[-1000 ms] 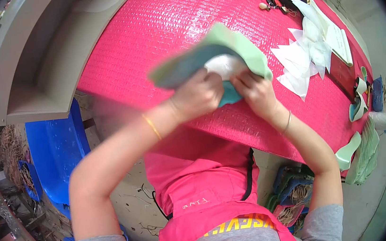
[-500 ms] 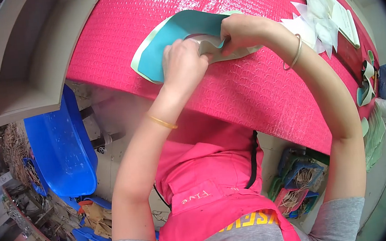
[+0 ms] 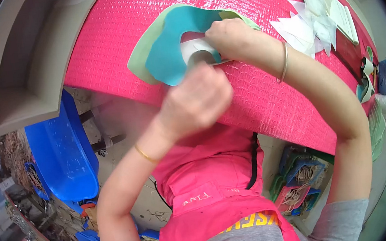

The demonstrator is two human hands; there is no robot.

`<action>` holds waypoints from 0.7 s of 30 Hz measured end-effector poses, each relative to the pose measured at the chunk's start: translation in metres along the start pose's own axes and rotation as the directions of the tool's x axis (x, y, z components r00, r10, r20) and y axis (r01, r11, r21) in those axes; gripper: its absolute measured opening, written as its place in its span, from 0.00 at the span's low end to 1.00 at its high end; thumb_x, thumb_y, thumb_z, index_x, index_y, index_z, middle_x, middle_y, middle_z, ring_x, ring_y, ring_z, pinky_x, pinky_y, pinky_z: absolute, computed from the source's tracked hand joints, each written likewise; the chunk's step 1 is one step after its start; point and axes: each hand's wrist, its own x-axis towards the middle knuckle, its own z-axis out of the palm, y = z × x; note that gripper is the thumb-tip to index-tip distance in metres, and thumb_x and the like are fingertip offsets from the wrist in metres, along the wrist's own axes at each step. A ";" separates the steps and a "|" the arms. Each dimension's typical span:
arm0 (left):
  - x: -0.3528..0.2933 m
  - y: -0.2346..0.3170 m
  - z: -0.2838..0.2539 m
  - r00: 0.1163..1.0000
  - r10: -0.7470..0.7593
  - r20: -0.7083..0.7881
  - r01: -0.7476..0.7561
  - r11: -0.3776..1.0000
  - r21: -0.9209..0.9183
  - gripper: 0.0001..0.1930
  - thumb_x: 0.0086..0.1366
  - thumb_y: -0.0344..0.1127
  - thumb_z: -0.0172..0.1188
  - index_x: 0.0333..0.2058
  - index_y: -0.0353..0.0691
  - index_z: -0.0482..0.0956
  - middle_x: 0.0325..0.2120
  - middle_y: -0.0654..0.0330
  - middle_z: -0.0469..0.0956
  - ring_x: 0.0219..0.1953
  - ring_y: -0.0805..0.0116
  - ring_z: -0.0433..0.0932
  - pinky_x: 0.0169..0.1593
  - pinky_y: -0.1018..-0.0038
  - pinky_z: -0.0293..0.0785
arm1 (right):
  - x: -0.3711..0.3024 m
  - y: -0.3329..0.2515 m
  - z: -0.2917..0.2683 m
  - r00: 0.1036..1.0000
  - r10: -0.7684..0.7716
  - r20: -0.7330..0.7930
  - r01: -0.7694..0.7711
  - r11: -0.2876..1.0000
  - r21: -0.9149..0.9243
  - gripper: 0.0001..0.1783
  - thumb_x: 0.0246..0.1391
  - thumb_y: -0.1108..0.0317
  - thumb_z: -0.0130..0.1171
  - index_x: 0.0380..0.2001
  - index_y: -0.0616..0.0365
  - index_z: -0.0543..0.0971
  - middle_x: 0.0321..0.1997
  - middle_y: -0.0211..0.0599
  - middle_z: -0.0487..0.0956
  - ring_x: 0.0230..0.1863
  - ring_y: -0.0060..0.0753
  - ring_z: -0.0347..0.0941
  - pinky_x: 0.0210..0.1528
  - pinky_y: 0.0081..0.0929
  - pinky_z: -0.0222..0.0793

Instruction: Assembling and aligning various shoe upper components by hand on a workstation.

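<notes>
On the pink table covering lies a curved teal piece of sheet material (image 3: pixel 162 59) with a large cut-out. A pale green sheet (image 3: pixel 141 59) shows beneath it and past its edges. My right hand (image 3: pixel 231 37) is closed on the right part of the teal piece. Inside the cut-out a whitish-grey flap (image 3: pixel 196 48) curls up toward my left hand. My left hand (image 3: pixel 199 96), blurred by motion, is closed just in front of the piece, over the table's near edge. Its fingertips are hidden, so what it holds cannot be made out.
A grey open box (image 3: pixel 32 91) stands at the left, above a blue plastic chair or bin (image 3: pixel 63 154). White paper-like pieces (image 3: pixel 306 26) lie at the table's far right. Coloured baskets (image 3: pixel 299 179) with cord-like bundles sit below the near edge, right of my pink apron (image 3: pixel 205 190).
My left hand has drawn back toward me from the cut-out. My right hand has shifted slightly left. The teal piece has turned, baring more pale green at the left.
</notes>
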 end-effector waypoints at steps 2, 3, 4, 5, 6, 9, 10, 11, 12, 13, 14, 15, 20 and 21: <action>-0.017 0.014 0.002 0.987 0.000 0.164 0.018 0.994 -0.107 0.15 0.48 0.30 0.53 0.37 0.34 0.74 0.38 0.52 0.71 0.41 0.59 0.72 0.47 0.67 0.69 | -0.001 -0.003 -0.001 0.999 -0.037 0.029 0.037 0.999 -0.025 0.09 0.34 0.69 0.62 0.25 0.58 0.79 0.29 0.44 0.78 0.31 0.38 0.77 0.30 0.29 0.73; -0.014 0.010 0.013 0.964 -0.167 0.209 0.177 0.984 -0.033 0.17 0.49 0.30 0.54 0.40 0.33 0.73 0.39 0.53 0.70 0.44 0.58 0.70 0.47 0.68 0.69 | -0.002 0.001 -0.001 0.999 -0.046 -0.007 0.046 0.999 0.013 0.09 0.34 0.69 0.61 0.24 0.59 0.79 0.27 0.45 0.78 0.30 0.40 0.76 0.31 0.31 0.73; -0.014 0.011 0.017 0.921 -0.307 0.241 0.316 0.949 -0.003 0.17 0.50 0.31 0.55 0.40 0.33 0.72 0.38 0.53 0.70 0.43 0.58 0.70 0.47 0.69 0.68 | -0.003 0.003 -0.002 0.998 -0.053 -0.042 0.056 0.997 0.050 0.09 0.34 0.68 0.61 0.23 0.60 0.78 0.25 0.46 0.77 0.30 0.42 0.76 0.32 0.33 0.73; -0.014 0.011 0.020 0.857 -0.439 0.268 0.448 0.893 0.030 0.17 0.50 0.31 0.56 0.40 0.32 0.72 0.38 0.54 0.70 0.42 0.58 0.70 0.47 0.70 0.68 | -0.003 0.006 -0.003 0.998 -0.055 -0.042 0.057 0.997 0.046 0.09 0.34 0.68 0.61 0.23 0.60 0.78 0.25 0.46 0.77 0.30 0.42 0.76 0.32 0.33 0.73; -0.015 0.010 0.020 0.856 -0.440 0.271 0.451 0.892 0.024 0.17 0.50 0.31 0.56 0.40 0.32 0.72 0.38 0.54 0.70 0.42 0.58 0.70 0.47 0.70 0.68 | -0.005 0.007 -0.003 0.998 -0.054 -0.035 0.056 0.997 0.058 0.09 0.35 0.67 0.61 0.23 0.60 0.78 0.25 0.46 0.77 0.30 0.43 0.76 0.33 0.33 0.73; -0.015 0.006 0.022 0.868 -0.412 0.277 0.440 0.897 -0.043 0.19 0.50 0.32 0.58 0.41 0.32 0.72 0.37 0.55 0.69 0.40 0.58 0.69 0.46 0.68 0.67 | 0.000 0.011 -0.001 0.997 -0.072 0.016 0.072 0.997 0.022 0.10 0.36 0.65 0.61 0.23 0.60 0.78 0.26 0.47 0.77 0.30 0.44 0.76 0.34 0.34 0.72; -0.009 0.007 0.020 0.863 -0.400 0.309 0.430 0.902 -0.032 0.19 0.49 0.32 0.58 0.42 0.33 0.72 0.37 0.56 0.69 0.40 0.59 0.68 0.46 0.67 0.67 | 0.002 0.012 -0.001 0.994 -0.091 0.052 0.093 0.995 -0.028 0.11 0.37 0.64 0.60 0.23 0.60 0.78 0.26 0.46 0.77 0.31 0.44 0.75 0.34 0.34 0.72; -0.005 0.008 0.021 0.856 -0.388 0.341 0.419 0.908 -0.020 0.20 0.49 0.32 0.59 0.42 0.33 0.72 0.37 0.56 0.69 0.39 0.60 0.68 0.45 0.66 0.66 | 0.002 0.012 0.001 0.994 -0.087 0.059 0.089 0.996 -0.026 0.11 0.37 0.64 0.60 0.23 0.60 0.78 0.26 0.46 0.77 0.31 0.44 0.75 0.34 0.34 0.72; -0.005 0.008 0.026 0.855 -0.391 0.342 0.423 0.906 -0.023 0.20 0.49 0.32 0.59 0.42 0.33 0.72 0.37 0.56 0.69 0.39 0.60 0.68 0.45 0.66 0.66 | 0.002 0.010 -0.001 0.991 -0.102 0.086 0.106 0.994 -0.040 0.11 0.37 0.64 0.60 0.24 0.60 0.78 0.27 0.46 0.77 0.31 0.44 0.75 0.35 0.35 0.72; -0.005 0.010 0.032 0.895 -0.358 0.265 0.367 0.930 0.016 0.20 0.48 0.33 0.59 0.42 0.34 0.72 0.38 0.57 0.69 0.40 0.60 0.67 0.44 0.66 0.66 | 0.003 0.009 -0.003 0.987 -0.117 0.113 0.124 0.991 -0.054 0.11 0.38 0.65 0.59 0.25 0.59 0.78 0.27 0.45 0.77 0.31 0.44 0.75 0.35 0.35 0.71; -0.006 0.010 0.036 0.929 -0.317 0.188 0.312 0.948 0.060 0.20 0.48 0.33 0.59 0.42 0.35 0.73 0.38 0.57 0.69 0.40 0.61 0.67 0.44 0.66 0.66 | 0.001 0.014 -0.009 0.982 -0.112 0.151 0.116 0.993 -0.016 0.10 0.38 0.66 0.59 0.26 0.60 0.78 0.27 0.45 0.77 0.32 0.44 0.75 0.35 0.35 0.71; -0.007 0.010 0.036 0.929 -0.317 0.189 0.312 0.948 0.053 0.20 0.48 0.33 0.59 0.42 0.35 0.73 0.38 0.57 0.69 0.40 0.61 0.67 0.44 0.66 0.66 | -0.003 0.022 -0.013 0.976 -0.103 0.190 0.101 0.995 0.022 0.10 0.39 0.67 0.58 0.27 0.60 0.77 0.27 0.44 0.77 0.32 0.44 0.74 0.35 0.36 0.71; 0.001 0.013 0.041 0.898 -0.342 0.277 0.347 0.937 0.032 0.20 0.48 0.33 0.59 0.42 0.36 0.73 0.38 0.58 0.69 0.40 0.62 0.66 0.44 0.68 0.66 | -0.002 0.028 -0.004 0.971 -0.161 0.177 0.165 0.986 -0.004 0.08 0.42 0.70 0.55 0.27 0.63 0.76 0.25 0.46 0.76 0.31 0.46 0.73 0.35 0.36 0.69; 0.000 0.014 0.044 0.896 -0.344 0.280 0.350 0.936 0.027 0.20 0.48 0.33 0.59 0.42 0.36 0.73 0.38 0.58 0.69 0.40 0.62 0.66 0.44 0.68 0.66 | -0.003 0.027 -0.006 0.970 -0.162 0.183 0.165 0.986 -0.002 0.08 0.42 0.70 0.55 0.27 0.63 0.76 0.25 0.46 0.76 0.31 0.46 0.73 0.35 0.36 0.69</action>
